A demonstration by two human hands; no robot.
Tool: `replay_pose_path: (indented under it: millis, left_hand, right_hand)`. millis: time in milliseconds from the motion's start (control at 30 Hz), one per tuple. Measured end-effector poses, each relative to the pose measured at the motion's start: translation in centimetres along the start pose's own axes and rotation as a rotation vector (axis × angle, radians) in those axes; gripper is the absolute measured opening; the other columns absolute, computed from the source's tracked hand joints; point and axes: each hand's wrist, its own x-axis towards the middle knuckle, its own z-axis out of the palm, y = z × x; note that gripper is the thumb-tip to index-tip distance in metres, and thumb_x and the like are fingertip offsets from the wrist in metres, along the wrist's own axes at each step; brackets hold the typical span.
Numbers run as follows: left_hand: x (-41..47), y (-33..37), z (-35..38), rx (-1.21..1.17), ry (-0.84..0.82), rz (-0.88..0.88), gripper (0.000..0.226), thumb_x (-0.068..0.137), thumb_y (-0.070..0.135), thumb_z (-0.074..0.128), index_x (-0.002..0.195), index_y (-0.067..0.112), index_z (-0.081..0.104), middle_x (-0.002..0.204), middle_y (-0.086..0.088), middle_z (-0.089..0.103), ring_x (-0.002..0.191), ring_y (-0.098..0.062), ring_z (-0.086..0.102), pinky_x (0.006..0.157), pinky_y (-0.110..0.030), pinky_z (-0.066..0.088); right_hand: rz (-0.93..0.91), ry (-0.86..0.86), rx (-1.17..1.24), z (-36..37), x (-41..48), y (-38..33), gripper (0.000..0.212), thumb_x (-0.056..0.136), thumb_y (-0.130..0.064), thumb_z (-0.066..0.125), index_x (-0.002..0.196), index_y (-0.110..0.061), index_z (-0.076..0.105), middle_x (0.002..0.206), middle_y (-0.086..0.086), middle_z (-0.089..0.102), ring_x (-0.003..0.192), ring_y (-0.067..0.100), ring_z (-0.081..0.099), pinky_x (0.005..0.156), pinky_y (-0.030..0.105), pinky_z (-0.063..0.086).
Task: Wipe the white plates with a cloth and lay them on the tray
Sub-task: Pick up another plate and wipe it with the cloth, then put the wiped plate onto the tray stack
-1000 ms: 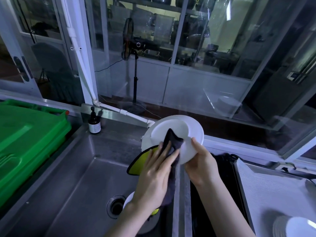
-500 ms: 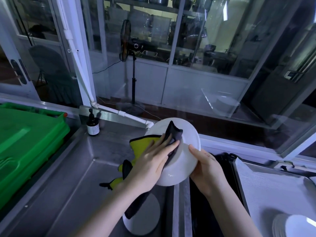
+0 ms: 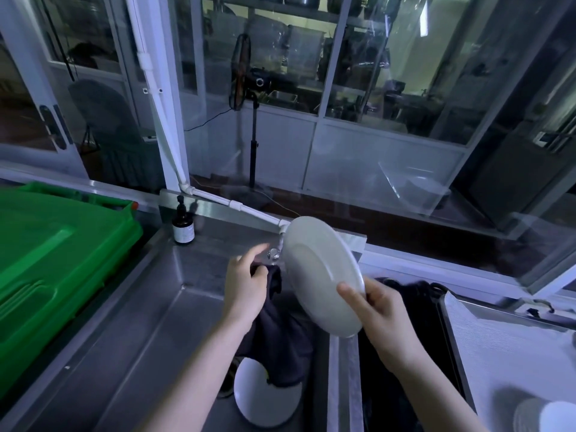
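A: What is lost in this frame?
B: The fingers [image 3: 256,249] of the left hand [image 3: 246,285] smear into blur above the cloth [image 3: 277,332]; the cloth covers the upper part of the sink plate [image 3: 265,400]; the held plate [image 3: 321,272] shows only its underside.
A: And at the edges?
B: The plate stack [image 3: 548,416] is clipped bottom right; the green bin [image 3: 46,260] is cut off at left; the bottle [image 3: 184,224] has a label too small to read.

White plate [image 3: 318,269] tilted, dark cloth [image 3: 277,338] hanging beside, perhaps touching

Left grip [image 3: 246,285] clutches with curled fingers; right grip [image 3: 380,310] pinches between thumb and fingers.
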Motion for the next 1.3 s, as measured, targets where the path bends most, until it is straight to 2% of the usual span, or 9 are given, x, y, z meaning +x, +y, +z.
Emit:
replay_pose_path:
  millis: [167,267,367,533,700,867,967,1167,1300]
  left_hand:
    - [0.8,0.1,-1.1,-0.449,-0.114,-0.358,0.026,0.087,0.045,0.059,0.096,0.030,0.077,0.095,-0.012,0.076,0.087,-0.032,0.073,0.076,-0.039,0.057]
    - [1.2,-1.1,-2.2,-0.492,-0.159,-0.409,0.056,0.063,0.073,0.061,0.096,0.031,0.077,0.101,-0.004,0.076,0.095,-0.021,0.073,0.084,-0.036,0.054]
    - [0.9,-1.8,-3.8,-0.463,-0.191,-0.247,0.056,0.066,0.073,0.057,0.120,0.058,0.058,0.135,0.019,0.057,0.128,-0.004,0.050,0.112,-0.037,0.035]
    - [0.8,-2.9,-5.5,-0.346,-0.188,-0.142,0.050,0.075,0.028,0.058,0.117,0.056,0.059,0.128,0.024,0.059,0.127,-0.005,0.047,0.104,-0.029,0.039]
    - [1.0,-4.6,-6.2,-0.401,-0.166,-0.150,0.050,0.087,0.003,0.052,0.113,0.043,0.064,0.127,0.010,0.059,0.119,-0.015,0.048,0.098,-0.034,0.041]
    - [1.1,-5.2,-5.7,-0.423,-0.204,-0.194,0.051,0.070,0.023,0.052,0.112,0.049,0.063,0.120,0.006,0.056,0.111,-0.015,0.047,0.088,-0.030,0.040]
    - [0.5,-5.2,-4.4,-0.417,-0.258,-0.195,0.056,0.070,0.023,0.053,0.116,0.053,0.061,0.125,0.005,0.054,0.117,-0.019,0.046,0.096,-0.035,0.042]
    - [-2.3,-3.9,0.0,-0.384,-0.413,-0.132,0.068,0.072,0.021,0.055,0.127,0.061,0.048,0.131,0.032,0.052,0.125,0.001,0.046,0.097,-0.031,0.039]
    - [-4.8,-3.2,4.1,-0.327,-0.518,-0.115,0.070,0.092,0.019,0.055,0.131,0.071,0.030,0.137,0.035,0.040,0.124,0.011,0.039,0.099,-0.029,0.029]
  right_hand:
    - [-0.247,-0.075,-0.471,3.1,-0.7,0.4,0.014,0.094,-0.028,0.059,0.084,-0.021,0.066,0.055,-0.017,0.042,0.051,0.000,0.036,0.051,0.017,0.029]
    - [-0.410,-0.105,-0.680,4.9,-1.3,0.5,0.035,0.090,-0.014,0.068,0.122,-0.028,0.069,0.092,-0.028,0.070,0.080,-0.007,0.065,0.065,0.012,0.048]
    - [-0.560,-0.151,-0.830,5.9,-1.1,0.9,0.057,0.081,0.006,0.075,0.132,-0.018,0.065,0.131,-0.009,0.066,0.119,0.010,0.064,0.065,0.028,0.062]
    - [-0.757,-0.230,-1.023,7.0,-0.3,1.5,0.066,0.068,0.017,0.065,0.127,-0.011,0.068,0.135,-0.002,0.063,0.122,0.019,0.063,0.080,0.034,0.062]
    - [-0.494,-0.360,-0.899,7.5,0.3,1.7,0.044,0.091,-0.019,0.065,0.135,-0.017,0.062,0.146,-0.005,0.051,0.138,0.020,0.047,0.113,0.050,0.040]
    - [-0.017,-0.137,-0.479,3.9,-0.7,2.3,0.067,0.074,-0.055,0.074,0.136,-0.035,0.057,0.152,-0.019,0.041,0.144,-0.004,0.030,0.118,0.020,0.025]
    - [0.093,0.210,-0.470,2.0,-1.7,3.5,0.060,0.082,-0.043,0.074,0.138,-0.028,0.057,0.137,-0.017,0.051,0.126,-0.007,0.048,0.093,0.001,0.038]
    - [0.279,0.453,-0.218,-1.6,-3.5,5.2,0.033,0.087,-0.006,0.072,0.105,-0.034,0.072,0.099,0.003,0.068,0.087,0.019,0.068,0.076,0.032,0.059]
    - [0.255,0.584,-0.110,-5.5,-5.5,5.3,0.040,0.085,-0.001,0.071,0.096,-0.039,0.072,0.089,-0.002,0.068,0.070,0.007,0.061,0.066,0.013,0.051]
